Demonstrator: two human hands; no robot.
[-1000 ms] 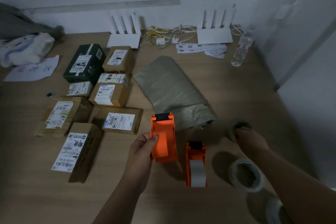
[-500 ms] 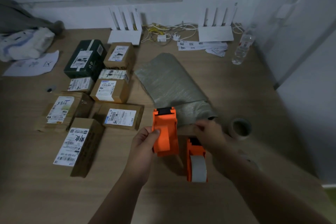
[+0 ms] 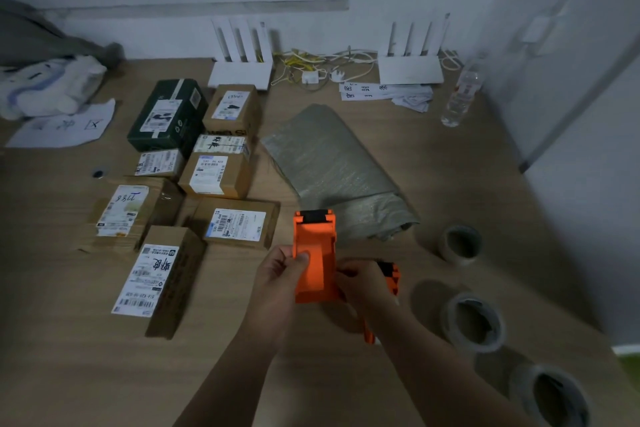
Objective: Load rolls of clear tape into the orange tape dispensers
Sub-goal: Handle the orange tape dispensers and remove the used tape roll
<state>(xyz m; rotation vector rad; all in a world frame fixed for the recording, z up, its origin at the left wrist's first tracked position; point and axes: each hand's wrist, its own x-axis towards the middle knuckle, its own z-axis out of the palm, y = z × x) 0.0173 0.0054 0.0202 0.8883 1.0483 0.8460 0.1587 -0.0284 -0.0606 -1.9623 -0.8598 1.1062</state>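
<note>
Orange dispenser (image 3: 314,255) is now pinched from both sides above the bench (image 3: 86,367): the left hand (image 3: 280,282) grips its left edge, and the right hand (image 3: 363,282) has left the rolls to close on its lower right. Three rolls (image 3: 473,322) lie untouched to the right and a second dispenser (image 3: 390,276) sits behind the right hand, so loading probably starts with opening this one.

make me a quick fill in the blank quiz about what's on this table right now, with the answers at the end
1. Both hands hold the empty orange plastic tape dispenser above the wooden ____.
2. The number of loose clear tape rolls lying right of the hands is ____.
3. The clear plastic water bottle stands ____.
4. Beside the brown cardboard parcels sits one dark ____ box.

Answers: table; three; upright; green
</note>
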